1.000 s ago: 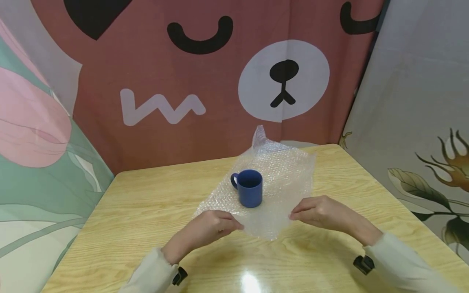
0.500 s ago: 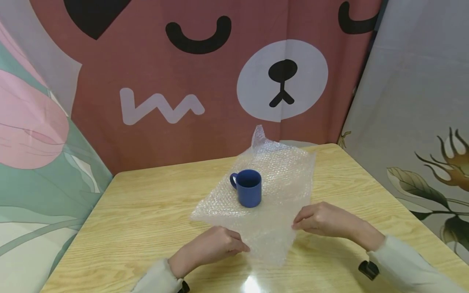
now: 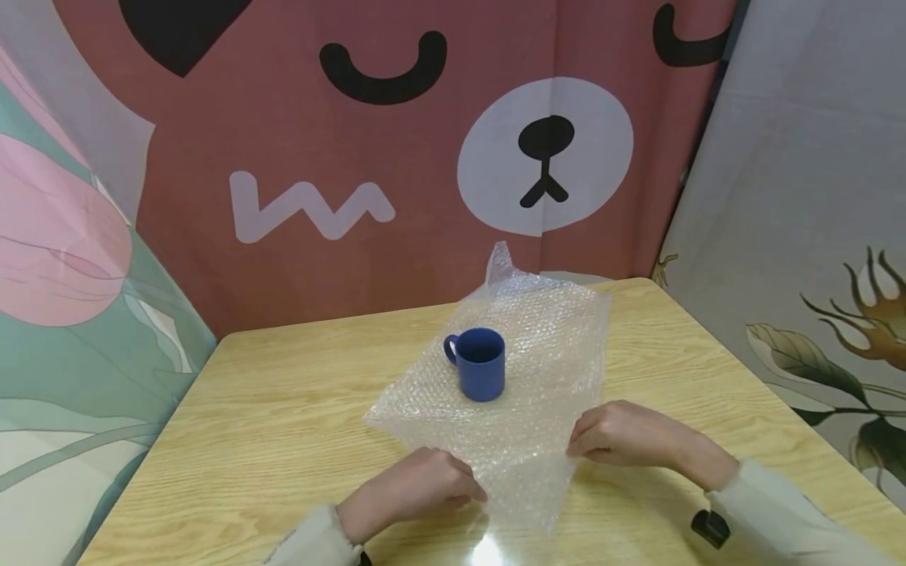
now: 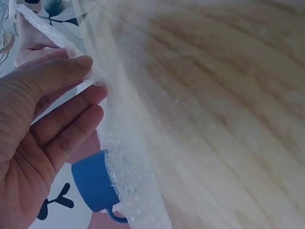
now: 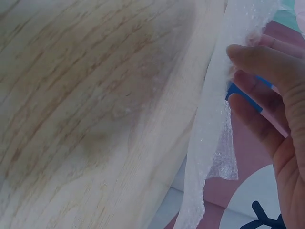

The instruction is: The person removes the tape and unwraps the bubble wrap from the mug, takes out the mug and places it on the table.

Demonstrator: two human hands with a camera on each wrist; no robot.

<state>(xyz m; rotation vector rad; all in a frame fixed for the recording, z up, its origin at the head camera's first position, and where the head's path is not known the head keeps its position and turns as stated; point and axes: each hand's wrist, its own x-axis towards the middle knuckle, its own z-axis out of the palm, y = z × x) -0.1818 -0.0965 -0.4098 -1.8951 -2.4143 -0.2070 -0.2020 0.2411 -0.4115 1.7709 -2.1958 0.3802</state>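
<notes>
A blue mug (image 3: 482, 368) stands upright on a sheet of clear bubble wrap (image 3: 538, 369), its handle toward the left. My left hand (image 3: 419, 486) pinches the sheet's near left edge between thumb and fingers; the left wrist view shows the film (image 4: 138, 191) at the fingertips, with the mug (image 4: 94, 181) beyond. On the near right edge, my right hand (image 3: 623, 436) pinches the wrap too. In the right wrist view the thumb lies over the film (image 5: 209, 124), and a bit of the mug's blue shows behind the fingers.
The wooden table (image 3: 283, 409) spreads under the wrap, with a bright glare spot near its front edge. A bear-print curtain (image 3: 340, 275) hangs along the back, and a floral cloth (image 3: 800, 236) borders the right side. The wrap's far corner sticks up against the curtain.
Both hands have moved toward the front of the table, the left also slightly right. The near part of the bubble wrap is spread farther forward. The mug has stayed in place.
</notes>
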